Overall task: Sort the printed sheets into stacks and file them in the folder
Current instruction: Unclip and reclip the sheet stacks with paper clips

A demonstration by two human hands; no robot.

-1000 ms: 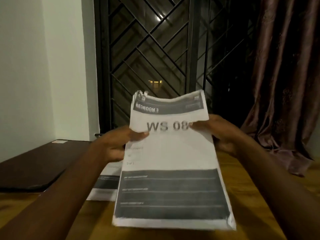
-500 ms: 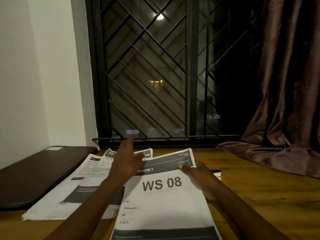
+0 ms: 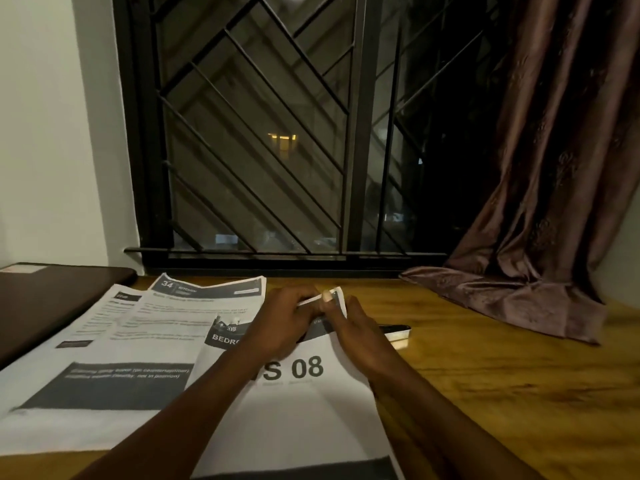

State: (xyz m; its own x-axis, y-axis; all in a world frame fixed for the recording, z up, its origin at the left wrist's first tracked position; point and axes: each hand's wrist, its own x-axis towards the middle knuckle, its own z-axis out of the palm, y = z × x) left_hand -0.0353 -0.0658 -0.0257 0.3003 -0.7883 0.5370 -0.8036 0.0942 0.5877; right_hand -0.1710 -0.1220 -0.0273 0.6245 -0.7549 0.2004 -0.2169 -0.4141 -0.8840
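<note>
A stack of printed sheets headed WS 08 (image 3: pixel 304 417) lies flat on the wooden surface (image 3: pixel 485 393) directly before the person. Its long axis runs away toward the window, with the header at the far end. At its far right corner, the left hand (image 3: pixel 277 323) and right hand (image 3: pixel 360 337) pinch an upturned top sheet between curled fingers, apparently peeling it off for sorting. The next move calls for separating one sheet cleanly. Other sheets (image 3: pixel 104 375) lie just left, with the dark folder (image 3: pixel 41 306) beyond them.
</note>
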